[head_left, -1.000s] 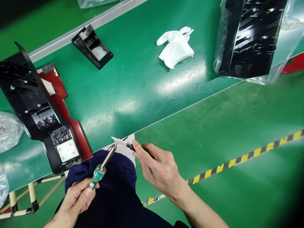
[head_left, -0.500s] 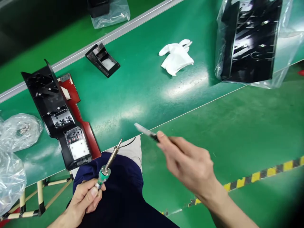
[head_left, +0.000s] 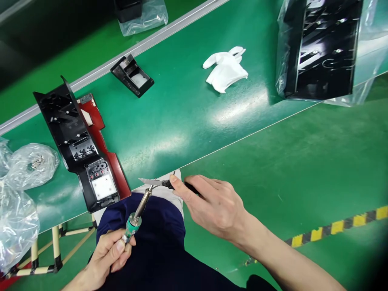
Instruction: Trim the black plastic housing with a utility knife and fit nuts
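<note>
A soldering iron (head_left: 141, 208) with a green handle end is gripped in my left hand (head_left: 112, 250), its tip pointing up and away from me. My right hand (head_left: 212, 202) is closed round the dark handle of a utility knife (head_left: 154, 182). The knife's blade lies across the iron's tip and hides part of it; whether the two touch I cannot tell. Left of the hands, a long black plastic housing (head_left: 71, 133) with a white plate rests on a red fixture (head_left: 117, 173) at the table's near edge.
The green table (head_left: 182, 117) bears a small black part (head_left: 133, 76), a white glove (head_left: 227, 70) and a larger black housing (head_left: 327, 52) in clear plastic. On the left lie clear bags (head_left: 33, 165), one holding small metal pieces. A tube frame (head_left: 56, 246) stands below.
My right hand has moved left, bringing the knife blade from beside the soldering iron to across its tip. My left hand stays nearly still. The view has shifted slightly.
</note>
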The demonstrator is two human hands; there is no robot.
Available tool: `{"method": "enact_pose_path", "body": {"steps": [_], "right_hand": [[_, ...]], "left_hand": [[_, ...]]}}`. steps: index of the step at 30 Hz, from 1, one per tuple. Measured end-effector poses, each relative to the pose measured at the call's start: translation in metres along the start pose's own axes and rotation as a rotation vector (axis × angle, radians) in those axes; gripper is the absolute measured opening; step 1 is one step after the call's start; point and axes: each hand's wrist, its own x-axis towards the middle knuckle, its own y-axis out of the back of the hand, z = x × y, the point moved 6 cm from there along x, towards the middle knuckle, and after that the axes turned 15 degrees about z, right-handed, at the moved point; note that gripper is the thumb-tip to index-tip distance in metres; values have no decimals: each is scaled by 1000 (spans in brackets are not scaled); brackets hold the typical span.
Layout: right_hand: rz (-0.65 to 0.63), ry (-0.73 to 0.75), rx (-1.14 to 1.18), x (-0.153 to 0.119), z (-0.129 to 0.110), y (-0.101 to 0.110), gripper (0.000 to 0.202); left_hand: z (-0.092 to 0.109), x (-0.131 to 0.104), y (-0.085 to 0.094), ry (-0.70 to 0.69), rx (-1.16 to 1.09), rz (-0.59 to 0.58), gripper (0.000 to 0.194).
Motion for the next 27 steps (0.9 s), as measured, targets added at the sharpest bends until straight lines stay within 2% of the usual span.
{"method": "enact_pose_path", "body": {"steps": [4, 6, 8, 11, 14, 18, 23, 27], "right_hand": [[45, -20, -208, 0, 27, 9, 19], [73, -60, -242, 1, 34, 16, 17], [68, -68, -133, 3, 28, 20, 18], [68, -41, 53, 3, 8, 17, 22], [87, -21, 102, 2, -5, 7, 28], [91, -17, 87, 0, -6, -5, 34], [110, -9, 57, -1, -8, -6, 32], [127, 13, 22, 2, 4, -6, 25]], "left_hand": [[-2, -1, 6, -110, -9, -113, 30], [-3, 1, 6, -85, -79, -131, 29], [-2, 3, 2, -37, -173, -167, 31], [1, 7, -3, -35, -229, -186, 32], [5, 9, -8, -26, -257, -214, 32], [9, 9, -13, -31, -267, -291, 31], [8, 10, -15, -24, -299, -352, 32], [7, 6, -16, -7, -310, -401, 33]]}}
